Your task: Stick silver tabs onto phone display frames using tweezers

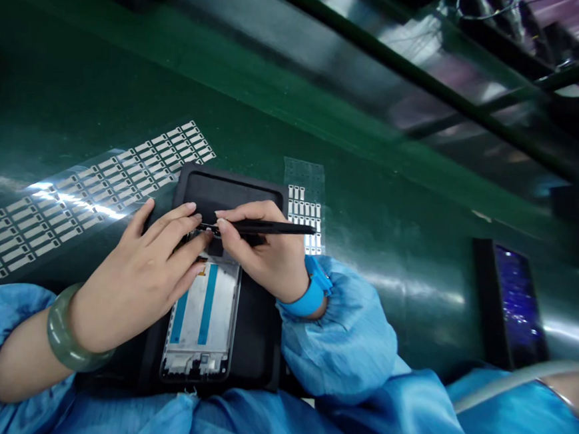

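Note:
A phone frame (pixel 220 312) lies upright along my view on a black tray (pixel 256 335), its silver inside facing up with two blue strips. My left hand (pixel 148 269) rests over its upper left part, fingers outstretched and tips at the top end. In my right hand (pixel 273 259) is a pair of black tweezers (pixel 281 228), pinched between thumb and fingers. The tips of the tweezers point left, towards the top end of the frame beside my left fingertips. Whatever they touch there is too small and partly hidden.
A long clear sheet of small pale stickers (pixel 137 175) stretches across the green tabletop (pixel 256 134) at left. Behind my right hand lies a smaller sticker sheet (pixel 304 208). Further right are a black box (pixel 483 299) with shiny purple contents and another person's blue sleeve (pixel 528 430).

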{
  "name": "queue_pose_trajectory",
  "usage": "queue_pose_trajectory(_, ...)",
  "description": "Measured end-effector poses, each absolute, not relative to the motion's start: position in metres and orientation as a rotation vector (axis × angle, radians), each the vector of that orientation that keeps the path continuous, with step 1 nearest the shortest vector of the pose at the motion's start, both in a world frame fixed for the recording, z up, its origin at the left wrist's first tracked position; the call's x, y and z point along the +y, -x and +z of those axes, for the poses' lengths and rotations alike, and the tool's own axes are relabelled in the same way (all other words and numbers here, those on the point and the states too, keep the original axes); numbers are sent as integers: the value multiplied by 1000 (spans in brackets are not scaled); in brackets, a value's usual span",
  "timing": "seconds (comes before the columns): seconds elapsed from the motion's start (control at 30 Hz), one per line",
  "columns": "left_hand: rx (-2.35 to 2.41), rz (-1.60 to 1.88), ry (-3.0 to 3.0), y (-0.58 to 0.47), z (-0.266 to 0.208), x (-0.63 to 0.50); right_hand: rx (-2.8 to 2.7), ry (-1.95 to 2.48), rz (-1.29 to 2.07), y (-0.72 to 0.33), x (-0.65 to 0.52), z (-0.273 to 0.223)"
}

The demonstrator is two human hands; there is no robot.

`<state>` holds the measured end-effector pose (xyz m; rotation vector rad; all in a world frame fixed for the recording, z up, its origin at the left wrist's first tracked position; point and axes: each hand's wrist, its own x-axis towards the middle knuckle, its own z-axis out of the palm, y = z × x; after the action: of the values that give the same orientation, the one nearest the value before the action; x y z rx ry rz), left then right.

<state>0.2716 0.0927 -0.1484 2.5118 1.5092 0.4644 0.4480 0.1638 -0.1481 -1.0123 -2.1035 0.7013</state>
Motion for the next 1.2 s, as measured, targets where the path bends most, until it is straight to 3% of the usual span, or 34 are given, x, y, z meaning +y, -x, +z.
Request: queue_pose_trajectory(1.2,1503,460,-2498,-268,-150,92,-2130,975,569,-448,167,-152)
